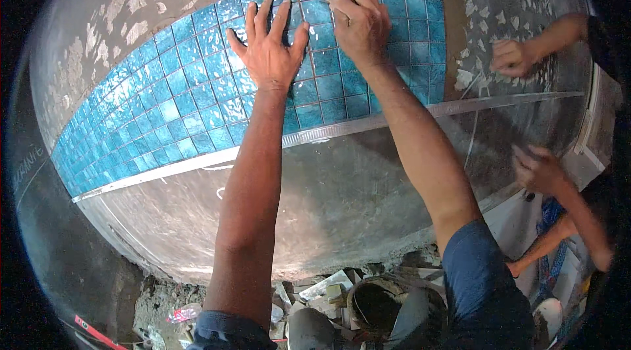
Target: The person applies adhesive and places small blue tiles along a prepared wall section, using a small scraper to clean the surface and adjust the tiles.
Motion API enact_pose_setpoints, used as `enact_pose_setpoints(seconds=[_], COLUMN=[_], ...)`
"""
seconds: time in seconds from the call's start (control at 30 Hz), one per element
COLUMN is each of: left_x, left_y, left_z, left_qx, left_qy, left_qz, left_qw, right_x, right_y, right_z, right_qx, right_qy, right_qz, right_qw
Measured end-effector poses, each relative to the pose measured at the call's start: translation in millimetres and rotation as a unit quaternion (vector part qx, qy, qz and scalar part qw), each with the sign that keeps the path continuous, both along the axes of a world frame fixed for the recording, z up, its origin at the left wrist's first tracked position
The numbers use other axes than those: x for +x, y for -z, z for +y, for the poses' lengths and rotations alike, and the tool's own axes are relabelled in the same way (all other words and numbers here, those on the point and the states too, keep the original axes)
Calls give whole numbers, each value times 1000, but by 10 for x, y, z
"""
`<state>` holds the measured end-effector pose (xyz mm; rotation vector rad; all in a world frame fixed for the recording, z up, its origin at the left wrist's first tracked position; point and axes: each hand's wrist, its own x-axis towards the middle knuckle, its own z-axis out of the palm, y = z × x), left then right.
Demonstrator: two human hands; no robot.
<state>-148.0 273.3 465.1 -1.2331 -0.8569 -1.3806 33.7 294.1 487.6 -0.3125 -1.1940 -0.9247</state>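
Glossy blue-green square tiles (177,90) with thin joints cover a wide band of the grey wall. My left hand (271,54) lies on the upper tiles with its fingers spread and nothing in it. Just to its right, my right hand (361,28) is closed near the top edge of the tiles. A small pale tip shows at its fingers, too small to name. Along the tiles' lower edge runs a pale metal strip (335,130).
At the right, another person's hands (514,58) are near the rough wall (490,5), chipped with pale marks. Below, a dark bucket (355,297) stands among broken tile pieces (322,284) by my knees. A red bar-shaped tool (95,332) lies at lower left.
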Motion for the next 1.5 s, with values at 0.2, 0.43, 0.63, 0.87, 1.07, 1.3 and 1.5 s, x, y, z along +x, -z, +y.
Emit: enact_pose_setpoints(seconds=[0.2,0.43,0.63,0.87,1.07,1.3,1.5], left_x=[-10,0,3,-9,16,-1,28], left_y=[7,1,1,4,5,27,-8], left_z=[5,-5,-12,-21,-25,-14,-22], left_qx=[-6,-2,-1,-1,-4,-10,-21], left_qy=[-9,-8,-6,-2,-6,-28,-54], left_qz=[-3,2,2,4,5,19,36], left_qw=[1000,1000,1000,1000,1000,999,998], right_x=[89,77,67,50,65,71,84], right_y=[-115,-206,-211,-228,-251,-209,-247], right_z=[29,7,3,27,69,43,29], right_qx=[6,-9,-10,-4,-8,-11,-17], right_qy=[15,21,30,15,15,8,13], right_qz=[-48,-52,-46,-49,-45,-57,-49], right_qw=[999,998,998,999,999,998,999])
